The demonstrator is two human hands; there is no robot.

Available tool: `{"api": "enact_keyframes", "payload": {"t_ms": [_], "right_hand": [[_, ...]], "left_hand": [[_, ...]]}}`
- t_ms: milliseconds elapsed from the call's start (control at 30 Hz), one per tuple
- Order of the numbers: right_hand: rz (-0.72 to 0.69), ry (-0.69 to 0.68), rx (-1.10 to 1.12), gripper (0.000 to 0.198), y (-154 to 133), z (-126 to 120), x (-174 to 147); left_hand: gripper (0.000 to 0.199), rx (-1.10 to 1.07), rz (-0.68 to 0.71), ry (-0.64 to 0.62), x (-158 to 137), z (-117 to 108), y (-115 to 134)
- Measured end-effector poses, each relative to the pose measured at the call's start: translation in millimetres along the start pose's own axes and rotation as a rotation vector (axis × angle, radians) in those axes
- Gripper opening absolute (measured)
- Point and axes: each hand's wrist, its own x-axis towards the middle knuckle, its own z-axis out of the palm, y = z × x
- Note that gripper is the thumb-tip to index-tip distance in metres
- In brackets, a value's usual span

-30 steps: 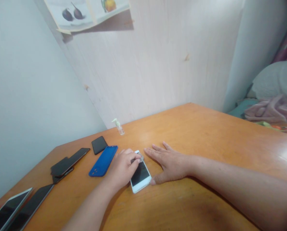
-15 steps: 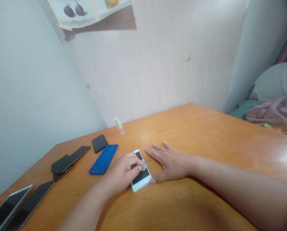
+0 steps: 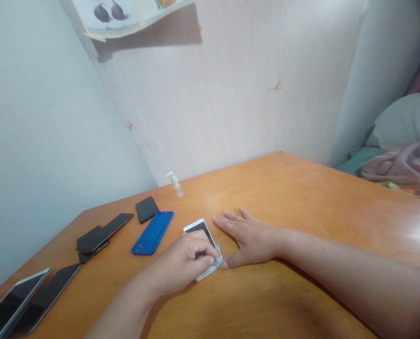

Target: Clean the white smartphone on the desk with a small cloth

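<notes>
A white smartphone (image 3: 194, 222) with a dark screen lies face up on the wooden table (image 3: 301, 202). My left hand (image 3: 192, 256) rests over its lower half, fingers pinched on a small crumpled greyish wipe (image 3: 217, 262) that touches the phone near its lower right edge. Part of the screen is hidden under that hand. To the right, my right hand (image 3: 247, 238) lies flat on the table with fingers spread, its thumb tip by the phone's lower right corner and holding nothing.
Left of the phone lie a blue phone case (image 3: 153, 233) and a dark flat phone or case (image 3: 146, 209). Farther left are stacked dark phones (image 3: 104, 233), a black phone (image 3: 45, 299) and a white-edged tablet or phone (image 3: 15, 301). A clear pump bottle (image 3: 176, 183) stands near the wall.
My left hand has moved the wipe down and slightly right across the phone, from mid-screen to the lower right edge. More of the phone's top end shows. My right hand has stayed put.
</notes>
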Motion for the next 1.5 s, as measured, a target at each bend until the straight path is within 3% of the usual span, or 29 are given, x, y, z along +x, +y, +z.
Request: {"api": "enact_keyframes", "payload": {"t_ms": [133,367,600,867,1067,1333,1500], "right_hand": [[-0.007,0.001,0.000,0.112,1.1,0.8,0.0],[-0.010,0.011,0.006,0.111,0.6,-0.2,-0.8],[-0.008,0.009,-0.001,0.111,-0.5,-1.2,-1.9],[-0.006,0.000,0.023,0.118,-2.9,-3.8,-2.8],[-0.006,-0.001,0.025,0.117,-2.0,-2.9,-2.6],[0.003,-0.015,0.014,0.115,-2.4,-3.1,-2.5],[0.006,-0.006,0.002,0.116,-2.4,-2.7,-2.5]], "left_hand": [[0.018,-0.007,0.016,0.043,0.2,2.7,-1.2],[0.020,0.130,-0.143,0.255,0.6,-7.2,-36.3],[0.017,0.059,-0.036,0.034,-3.9,-6.7,-12.7],[0.019,0.197,-0.165,0.247,-5.6,-16.4,-44.9],[0.018,0.048,-0.063,0.089,-7.6,-10.6,-22.9],[0.020,0.214,-0.194,0.263,-9.9,-22.3,-52.1],[0.016,0.004,-0.114,0.096,-11.1,-15.6,-28.9]]}}
